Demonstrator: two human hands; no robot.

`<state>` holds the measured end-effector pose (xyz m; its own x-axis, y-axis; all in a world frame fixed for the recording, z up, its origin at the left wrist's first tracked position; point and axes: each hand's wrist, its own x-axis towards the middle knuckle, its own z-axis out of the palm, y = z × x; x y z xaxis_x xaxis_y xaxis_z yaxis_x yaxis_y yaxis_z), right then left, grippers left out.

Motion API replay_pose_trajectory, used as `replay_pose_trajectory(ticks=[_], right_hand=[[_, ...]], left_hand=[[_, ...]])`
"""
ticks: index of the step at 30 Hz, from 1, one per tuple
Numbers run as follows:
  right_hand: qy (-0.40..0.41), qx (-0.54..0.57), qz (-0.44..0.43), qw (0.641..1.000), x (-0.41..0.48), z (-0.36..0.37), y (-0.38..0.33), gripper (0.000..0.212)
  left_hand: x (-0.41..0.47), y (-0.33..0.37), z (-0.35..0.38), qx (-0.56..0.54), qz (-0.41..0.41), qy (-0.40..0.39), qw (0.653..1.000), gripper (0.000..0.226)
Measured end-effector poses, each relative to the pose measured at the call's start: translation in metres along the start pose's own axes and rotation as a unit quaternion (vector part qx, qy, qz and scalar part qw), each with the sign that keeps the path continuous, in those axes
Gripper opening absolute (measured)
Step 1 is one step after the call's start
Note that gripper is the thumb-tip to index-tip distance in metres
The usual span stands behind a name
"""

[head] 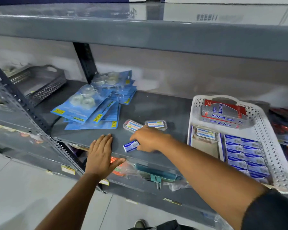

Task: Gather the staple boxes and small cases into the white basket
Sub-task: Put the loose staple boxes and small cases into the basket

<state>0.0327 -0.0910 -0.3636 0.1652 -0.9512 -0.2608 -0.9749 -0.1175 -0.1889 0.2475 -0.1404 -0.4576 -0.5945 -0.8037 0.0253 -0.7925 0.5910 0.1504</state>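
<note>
1. Right hand [148,138] closed round a blue-and-white staple box [131,146] at the shelf [156,107] front; box long axis runs roughly left-right, tilted.
2. Left hand [101,155] flat, fingers spread, on the shelf edge, holding nothing.
3. Two small clear cases [145,125] lie just behind the right hand, touching or nearly.
4. White basket [273,146] sits to the right, well apart; right arm is the nearer one.
</note>
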Motion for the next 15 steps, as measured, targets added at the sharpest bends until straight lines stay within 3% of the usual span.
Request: replay_pose_trajectory(ticks=[6,10,15], right_hand=[[0.025,-0.009,0.001,1.0,-0.008,-0.001,0.004,0.008],[0.077,0.043,0.034,0.996,-0.053,-0.03,0.031,0.033],[0.126,0.081,0.168,0.974,-0.168,-0.062,0.108,0.033]], left_hand=[[0.0,-0.002,0.001,0.013,0.0,-0.012,1.0,0.104],[0.004,-0.009,0.009,0.01,0.01,0.013,1.0,0.102],[0.012,-0.006,0.018,0.013,0.028,0.07,0.997,0.101]])
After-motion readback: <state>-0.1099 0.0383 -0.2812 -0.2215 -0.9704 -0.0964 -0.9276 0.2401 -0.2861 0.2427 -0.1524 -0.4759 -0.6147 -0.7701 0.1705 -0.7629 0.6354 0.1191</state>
